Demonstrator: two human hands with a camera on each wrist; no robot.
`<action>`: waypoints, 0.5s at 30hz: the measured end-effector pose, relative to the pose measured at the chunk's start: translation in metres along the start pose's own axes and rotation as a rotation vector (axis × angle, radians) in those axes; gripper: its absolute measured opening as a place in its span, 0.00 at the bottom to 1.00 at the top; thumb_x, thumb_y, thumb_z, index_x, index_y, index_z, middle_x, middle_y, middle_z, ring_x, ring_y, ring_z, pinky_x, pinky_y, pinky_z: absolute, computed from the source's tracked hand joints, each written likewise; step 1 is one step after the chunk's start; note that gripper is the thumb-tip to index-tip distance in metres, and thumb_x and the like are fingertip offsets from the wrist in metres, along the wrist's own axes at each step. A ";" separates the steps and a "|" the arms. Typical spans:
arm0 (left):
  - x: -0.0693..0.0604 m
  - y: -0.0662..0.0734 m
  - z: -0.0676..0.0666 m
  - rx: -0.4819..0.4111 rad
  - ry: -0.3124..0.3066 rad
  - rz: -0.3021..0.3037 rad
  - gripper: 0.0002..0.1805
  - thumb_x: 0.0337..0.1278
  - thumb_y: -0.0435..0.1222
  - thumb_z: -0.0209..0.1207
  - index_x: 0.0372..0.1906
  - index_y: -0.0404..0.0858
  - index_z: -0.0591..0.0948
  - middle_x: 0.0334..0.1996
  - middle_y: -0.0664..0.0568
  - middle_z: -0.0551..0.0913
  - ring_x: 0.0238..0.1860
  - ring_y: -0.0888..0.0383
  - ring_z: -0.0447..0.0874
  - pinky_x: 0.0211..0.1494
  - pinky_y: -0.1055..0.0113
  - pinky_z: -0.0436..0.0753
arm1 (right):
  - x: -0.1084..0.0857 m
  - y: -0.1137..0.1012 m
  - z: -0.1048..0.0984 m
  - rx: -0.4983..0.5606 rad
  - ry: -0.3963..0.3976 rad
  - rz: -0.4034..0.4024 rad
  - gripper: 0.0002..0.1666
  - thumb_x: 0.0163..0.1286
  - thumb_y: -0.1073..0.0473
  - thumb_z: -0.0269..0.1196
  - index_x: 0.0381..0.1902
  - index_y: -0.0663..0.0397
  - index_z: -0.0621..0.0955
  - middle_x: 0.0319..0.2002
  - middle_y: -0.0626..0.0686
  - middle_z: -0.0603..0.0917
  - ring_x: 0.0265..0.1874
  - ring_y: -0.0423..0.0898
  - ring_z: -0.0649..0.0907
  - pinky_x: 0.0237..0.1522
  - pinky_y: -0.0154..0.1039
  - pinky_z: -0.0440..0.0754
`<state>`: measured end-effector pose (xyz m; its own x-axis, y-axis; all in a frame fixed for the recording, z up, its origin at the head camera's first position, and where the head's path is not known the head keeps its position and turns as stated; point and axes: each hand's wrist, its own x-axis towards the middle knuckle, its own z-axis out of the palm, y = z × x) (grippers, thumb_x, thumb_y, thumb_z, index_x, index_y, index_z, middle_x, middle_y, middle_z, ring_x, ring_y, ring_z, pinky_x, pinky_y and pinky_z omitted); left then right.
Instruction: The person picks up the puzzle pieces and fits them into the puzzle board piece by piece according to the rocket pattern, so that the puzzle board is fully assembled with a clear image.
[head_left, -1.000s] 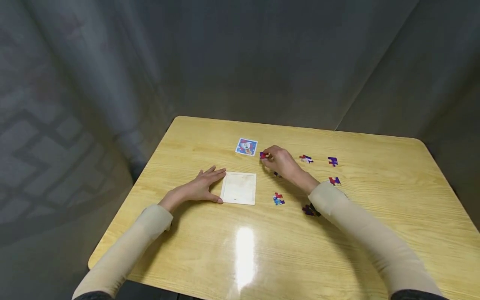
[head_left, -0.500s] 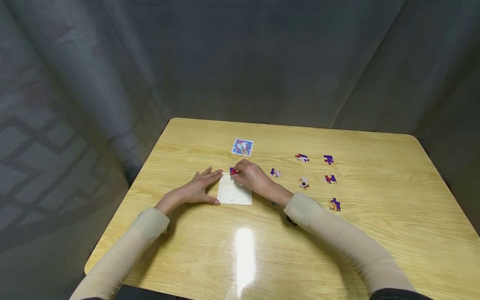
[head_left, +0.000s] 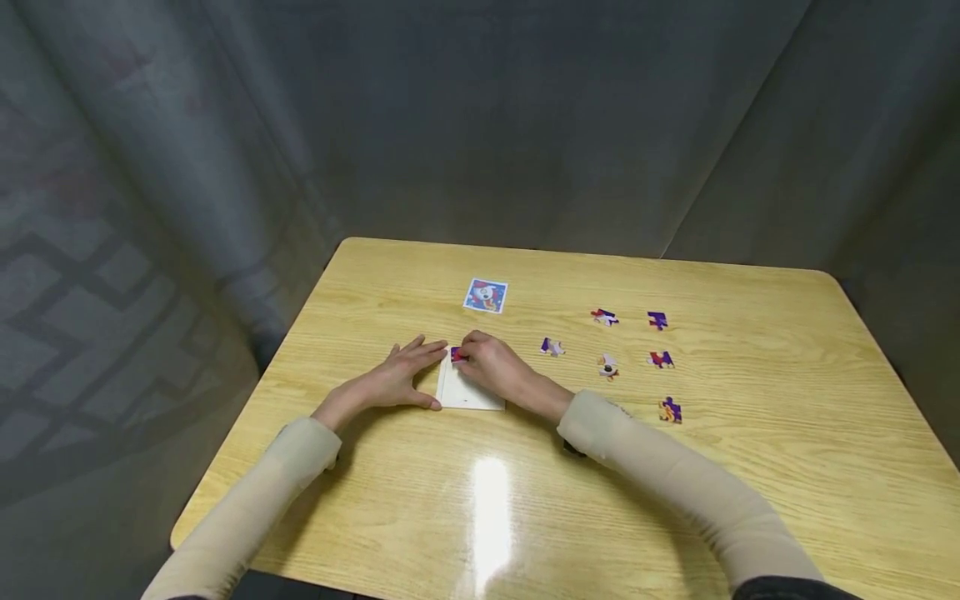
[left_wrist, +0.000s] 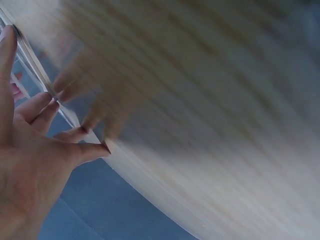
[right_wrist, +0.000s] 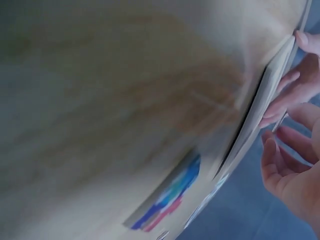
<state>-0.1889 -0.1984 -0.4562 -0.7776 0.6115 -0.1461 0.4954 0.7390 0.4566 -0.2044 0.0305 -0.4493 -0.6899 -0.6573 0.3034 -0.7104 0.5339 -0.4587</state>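
Observation:
A shallow white square puzzle tray [head_left: 474,398] lies on the wooden table. My left hand [head_left: 396,382] rests along its left side, fingers spread and thumb at the near left corner. In the left wrist view the same hand [left_wrist: 37,165] has its fingertips against the tabletop and tray edge. My right hand [head_left: 493,367] pinches a purple and red jigsaw piece [head_left: 456,355] at the tray's far left corner. Whether that piece lies flat is too small to tell. The right wrist view shows the right hand [right_wrist: 292,172] with curled fingers, its piece hidden.
A picture card [head_left: 485,296] lies beyond the tray. Loose jigsaw pieces are spread to the right, among them a purple one [head_left: 657,320] and a white one [head_left: 608,367]. A blue and pink piece [right_wrist: 170,195] shows beside the tray in the right wrist view.
My right hand has carried the jigsaw piece leftward and nearer, from beside the picture card to the tray's far left corner. The left hand stays at the tray's left side.

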 end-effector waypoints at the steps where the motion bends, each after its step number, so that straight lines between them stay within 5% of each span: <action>1: 0.000 0.000 0.000 0.001 0.001 0.002 0.52 0.47 0.59 0.66 0.73 0.38 0.60 0.76 0.51 0.52 0.75 0.40 0.38 0.68 0.31 0.42 | 0.000 -0.001 0.001 -0.004 -0.007 -0.004 0.10 0.64 0.62 0.66 0.40 0.64 0.85 0.42 0.58 0.83 0.39 0.48 0.84 0.43 0.34 0.83; 15: -0.001 0.000 0.000 -0.006 0.005 -0.002 0.53 0.47 0.59 0.66 0.74 0.38 0.59 0.76 0.51 0.52 0.75 0.40 0.37 0.68 0.31 0.41 | 0.007 -0.006 0.009 -0.013 -0.042 0.009 0.08 0.65 0.65 0.65 0.39 0.65 0.86 0.38 0.56 0.83 0.37 0.46 0.84 0.42 0.32 0.82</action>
<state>-0.1877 -0.1994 -0.4564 -0.7806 0.6084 -0.1429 0.4914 0.7388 0.4611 -0.2036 0.0180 -0.4518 -0.6897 -0.6742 0.2643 -0.7064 0.5460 -0.4505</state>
